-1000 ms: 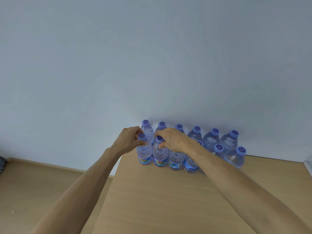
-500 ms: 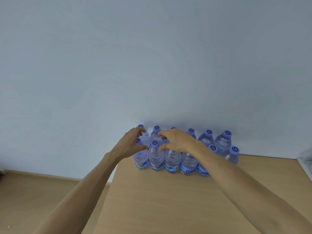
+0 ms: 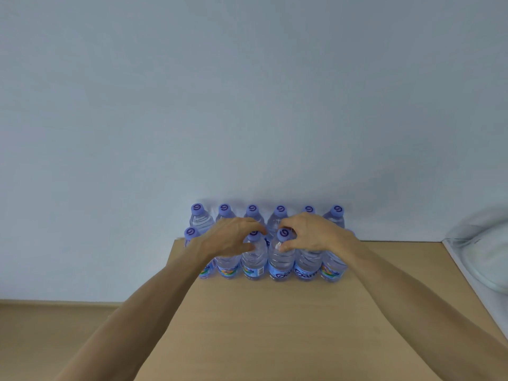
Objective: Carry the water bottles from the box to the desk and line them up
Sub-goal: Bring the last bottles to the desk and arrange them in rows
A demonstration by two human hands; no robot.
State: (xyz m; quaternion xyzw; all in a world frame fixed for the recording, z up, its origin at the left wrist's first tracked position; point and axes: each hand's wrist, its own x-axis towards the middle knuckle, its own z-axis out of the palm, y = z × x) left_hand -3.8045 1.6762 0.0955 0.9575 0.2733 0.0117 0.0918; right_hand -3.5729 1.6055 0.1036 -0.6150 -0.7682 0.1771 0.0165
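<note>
At the far left lies a strip of wooden floor (image 3: 49, 339) beneath a pale wall (image 3: 247, 92). The light wooden desk (image 3: 275, 325) begins right of it, and the water bottles (image 3: 280, 259) stand upright at its far edge, against the wall, in two tight rows touching side by side. They are clear plastic with ribbed shoulders, purple-blue caps stamped with a dark swirl, and blue labels low on the body, some showing rainbow colours and others white lettering. Six caps show in the back row; the front row also runs six wide, though some of its caps are hidden by the hands.

The left hand (image 3: 228, 240) reaches over the front row's left part, fingers curved around the top of a front bottle (image 3: 254, 259) with the thumb against its shoulder; whether it truly grips the bottle I cannot tell. Just beside it, the right hand (image 3: 313, 232) pinches the neck of the next front bottle (image 3: 281, 257), thumb below the cap and fingers curled behind it.

At the far right edge a blurred transparent container (image 3: 481, 251) sits beside the desk.
</note>
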